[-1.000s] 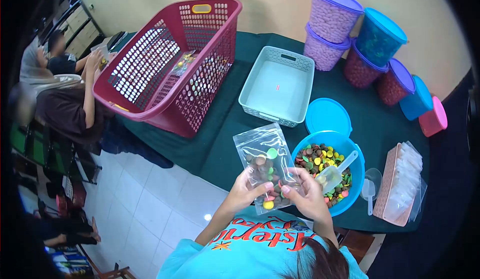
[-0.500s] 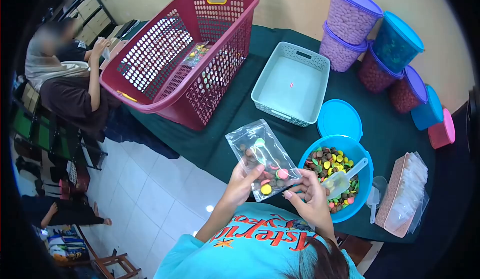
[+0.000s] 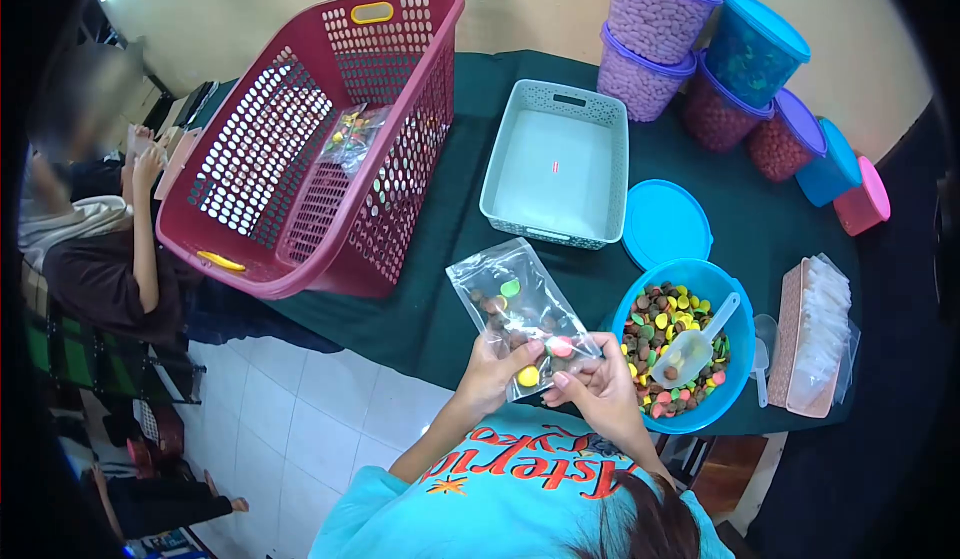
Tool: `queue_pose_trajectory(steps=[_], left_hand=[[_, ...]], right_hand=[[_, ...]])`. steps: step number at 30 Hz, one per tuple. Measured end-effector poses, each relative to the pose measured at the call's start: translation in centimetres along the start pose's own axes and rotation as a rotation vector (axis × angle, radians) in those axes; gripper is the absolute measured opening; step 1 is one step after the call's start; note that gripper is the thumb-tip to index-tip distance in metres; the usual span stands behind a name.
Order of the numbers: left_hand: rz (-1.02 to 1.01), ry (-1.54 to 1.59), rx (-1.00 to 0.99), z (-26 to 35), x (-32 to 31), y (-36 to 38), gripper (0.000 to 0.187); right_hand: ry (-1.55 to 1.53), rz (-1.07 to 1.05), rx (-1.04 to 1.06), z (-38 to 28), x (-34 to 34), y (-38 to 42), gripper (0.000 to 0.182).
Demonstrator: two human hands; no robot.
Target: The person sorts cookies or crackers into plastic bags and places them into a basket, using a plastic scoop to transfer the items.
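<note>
A clear plastic bag [image 3: 532, 304] with brown, green, pink and yellow chocolate discs inside is held in front of my shirt. My left hand [image 3: 493, 377] grips its lower left side, thumb across the front. At the bag's lower right end, my right hand [image 3: 603, 391] pinches the edge between thumb and fingers. Just right of that hand stands a blue tub [image 3: 741, 384] of loose chocolate discs [image 3: 655, 334]. A translucent scoop [image 3: 690, 352] rests on the discs.
A maroon laundry basket [image 3: 330, 259] holding filled bags [image 3: 355, 137] stands left of a pale green tray [image 3: 555, 174]. Behind the tub lies a blue lid [image 3: 668, 226]. Stacked tubs [image 3: 655, 19] line the wall. A pink basket [image 3: 795, 339] holds plastic bags. A person [image 3: 90, 249] works at left.
My view has shifted, so the baskets and tubs sit elsewhere in the frame. Both hands stay on the bag; my right fingers have moved further in along its lower end.
</note>
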State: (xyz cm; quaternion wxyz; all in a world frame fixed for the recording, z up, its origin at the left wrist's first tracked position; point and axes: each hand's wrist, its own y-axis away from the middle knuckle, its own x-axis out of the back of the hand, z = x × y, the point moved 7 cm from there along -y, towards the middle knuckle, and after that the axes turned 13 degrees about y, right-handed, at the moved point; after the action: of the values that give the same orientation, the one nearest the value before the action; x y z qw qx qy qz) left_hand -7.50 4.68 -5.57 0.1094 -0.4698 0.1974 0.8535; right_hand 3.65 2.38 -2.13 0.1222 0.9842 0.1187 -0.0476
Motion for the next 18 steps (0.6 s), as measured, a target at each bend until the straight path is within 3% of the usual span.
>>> queue_pose_trajectory(steps=[3, 7, 11, 13, 16, 18], left_hand=[[0.052, 0.001, -0.072, 0.5, 0.7, -0.8, 0.039], [0.054, 0.046, 0.045, 1.0, 1.4, -1.1, 0.035], [0.002, -0.151, 0.121, 0.9, 3.4, -1.8, 0.034], [0.023, -0.197, 0.159, 1.0, 3.5, -1.9, 0.036], [-0.099, 0.031, 0.156, 1.6, 1.9, -1.8, 0.048], [-0.001, -0.015, 0.102, 2.3, 2.9, -1.8, 0.055]], right_hand=[[-0.016, 0.06, -0.002, 0.8, -0.3, -1.0, 0.038], [0.059, 0.105, 0.022, 1.7, -1.1, -1.7, 0.036], [0.029, 0.131, -0.03, 2.3, -1.8, -1.9, 0.034], [0.027, 0.204, 0.007, 2.3, -1.7, -2.0, 0.035], [-0.011, 0.374, 0.044, 2.0, -0.2, -1.7, 0.036], [-0.03, 0.363, 0.033, 2.3, -0.3, -1.4, 0.035]])
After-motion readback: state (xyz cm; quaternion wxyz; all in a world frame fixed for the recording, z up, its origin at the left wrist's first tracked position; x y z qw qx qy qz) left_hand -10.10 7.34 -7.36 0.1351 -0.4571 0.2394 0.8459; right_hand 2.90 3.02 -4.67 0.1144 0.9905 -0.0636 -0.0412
